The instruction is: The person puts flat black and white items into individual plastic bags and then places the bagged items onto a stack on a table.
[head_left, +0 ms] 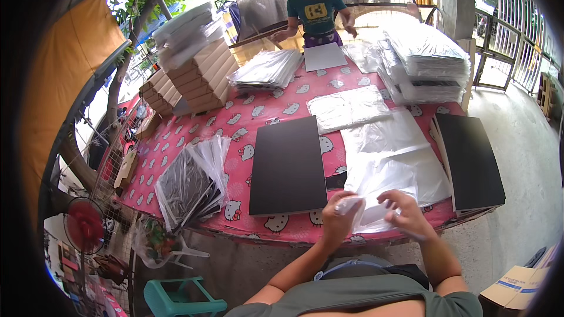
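At the table's near edge my left hand (pixel 341 218) is closed around the edge of a clear plastic bag (pixel 380 182). The bag lies spread toward the far side over a stack of plastic sheets (pixel 432 167). My right hand (pixel 408 216) is just right of the bag's near end, fingers curved and apart; whether a fingertip touches the film is hard to see. Left of the hands lies a large black board (pixel 288 164), flat. At the right table edge sits a stack of black boards (pixel 470 161). Behind the bag is a folded white plastic pack (pixel 348 108).
Bagged black sheets (pixel 191 182) are fanned at the left. Brown cartons (pixel 200 79) and tall plastic-wrapped stacks (pixel 426 56) stand at the back. Across the pink patterned table (pixel 229 126) another person (pixel 317 14) stands by a white sheet (pixel 325 57). A green stool (pixel 182 297) is below left.
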Available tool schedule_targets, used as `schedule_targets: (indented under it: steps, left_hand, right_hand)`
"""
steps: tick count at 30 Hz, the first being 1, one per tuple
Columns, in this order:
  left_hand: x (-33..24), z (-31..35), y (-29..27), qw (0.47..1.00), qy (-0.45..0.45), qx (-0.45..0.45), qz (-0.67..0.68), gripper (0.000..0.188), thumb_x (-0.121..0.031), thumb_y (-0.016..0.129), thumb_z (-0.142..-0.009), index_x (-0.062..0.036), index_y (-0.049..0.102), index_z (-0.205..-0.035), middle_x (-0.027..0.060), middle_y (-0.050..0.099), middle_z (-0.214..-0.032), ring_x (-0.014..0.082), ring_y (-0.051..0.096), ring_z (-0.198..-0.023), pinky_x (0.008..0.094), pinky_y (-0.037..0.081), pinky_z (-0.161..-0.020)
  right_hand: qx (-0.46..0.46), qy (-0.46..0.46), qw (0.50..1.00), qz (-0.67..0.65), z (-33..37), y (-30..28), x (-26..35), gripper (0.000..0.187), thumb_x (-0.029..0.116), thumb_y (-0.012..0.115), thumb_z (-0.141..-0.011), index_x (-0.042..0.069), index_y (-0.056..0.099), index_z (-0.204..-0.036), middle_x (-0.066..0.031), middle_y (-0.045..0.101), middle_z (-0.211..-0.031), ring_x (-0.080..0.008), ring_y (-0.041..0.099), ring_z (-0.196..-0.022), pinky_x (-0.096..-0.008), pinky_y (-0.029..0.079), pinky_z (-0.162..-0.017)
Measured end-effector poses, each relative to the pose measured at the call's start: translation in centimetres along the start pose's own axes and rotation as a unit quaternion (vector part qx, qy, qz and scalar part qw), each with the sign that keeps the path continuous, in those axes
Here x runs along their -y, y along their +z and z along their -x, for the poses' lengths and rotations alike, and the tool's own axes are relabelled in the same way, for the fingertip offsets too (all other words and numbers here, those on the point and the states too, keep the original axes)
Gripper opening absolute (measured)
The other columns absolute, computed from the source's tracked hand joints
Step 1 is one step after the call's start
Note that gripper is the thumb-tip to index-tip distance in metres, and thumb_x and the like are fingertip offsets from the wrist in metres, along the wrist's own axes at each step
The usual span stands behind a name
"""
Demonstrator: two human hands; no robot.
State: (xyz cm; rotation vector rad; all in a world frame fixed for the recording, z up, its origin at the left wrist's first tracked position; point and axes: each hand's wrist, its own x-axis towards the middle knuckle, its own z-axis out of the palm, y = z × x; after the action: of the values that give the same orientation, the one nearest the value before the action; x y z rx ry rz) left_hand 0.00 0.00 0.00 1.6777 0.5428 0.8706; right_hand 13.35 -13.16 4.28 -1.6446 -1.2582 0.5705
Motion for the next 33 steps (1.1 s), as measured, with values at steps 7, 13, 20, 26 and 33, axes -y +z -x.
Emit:
schedule_targets:
  steps: [7, 13, 20, 26, 33]
  left_hand:
    - [-3.4, 1.1, -0.7, 0.948, -0.106, -0.049, 0.297, 0.009, -0.002, 0.049, -0.084, 0.0003, 0.056, -0.088, 0.0013, 0.052, -0.067, 0.0077, 0.05, -0.055, 0.0211, 0.04, -0.05]
    - [-2.9, -0.5, -1.1, 0.975, 0.207, -0.076, 0.006, 0.003, 0.0, 0.054, -0.081, -0.0008, 0.053, -0.078, 0.005, 0.056, -0.072, 0.0124, 0.055, -0.066, 0.0239, 0.042, -0.057]
    - [-3.4, 1.8, -2.9, 0.964, 0.026, -0.132, 0.229, 0.022, -0.018, 0.062, -0.081, -0.0072, 0.046, -0.071, -0.0017, 0.05, -0.065, 0.0037, 0.045, -0.061, 0.0204, 0.036, -0.052]
    - [-4.4, 1.2, -6.2, 0.883, -0.106, 0.135, 0.436, 0.04, -0.015, 0.061, -0.079, 0.0033, 0.044, -0.111, 0.0136, 0.053, -0.107, 0.0218, 0.055, -0.097, 0.0358, 0.047, -0.08]
    - [-5.1, 1.5, -7.0, 0.834, -0.186, 0.039, 0.519, 0.024, -0.002, 0.057, -0.079, 0.0028, 0.053, -0.102, 0.012, 0.059, -0.095, 0.0207, 0.059, -0.086, 0.037, 0.049, -0.076]
  right_hand:
    - [-0.173, -0.025, 0.984, 0.03, 0.6, 0.3, 2.3, 0.007, -0.002, 0.061, -0.071, 0.0, 0.058, -0.076, -0.012, 0.058, -0.07, -0.0188, 0.058, -0.061, -0.0286, 0.045, -0.054]
    - [-0.016, -0.192, 0.978, 0.084, 1.7, -1.3, 7.1, 0.059, 0.051, 0.071, -0.057, 0.004, 0.054, -0.089, -0.0114, 0.056, -0.094, -0.0263, 0.055, -0.085, -0.0329, 0.044, -0.071]
    - [-0.064, 0.013, 0.993, 0.098, 1.7, -1.0, 4.8, 0.027, 0.018, 0.074, -0.062, 0.005, 0.06, -0.081, -0.0101, 0.054, -0.087, -0.0241, 0.052, -0.075, -0.0333, 0.041, -0.064]
    - [-0.181, -0.215, 0.919, 0.275, 0.2, -3.1, 6.0, 0.013, 0.007, 0.07, -0.063, 0.003, 0.058, -0.068, -0.009, 0.055, -0.073, -0.0239, 0.052, -0.06, -0.0292, 0.043, -0.059]
    - [-0.128, -0.054, 0.99, -0.011, 0.9, -1.0, 4.7, 0.017, 0.005, 0.066, -0.071, 0.001, 0.05, -0.07, -0.006, 0.052, -0.059, -0.0123, 0.047, -0.052, -0.0254, 0.04, -0.049]
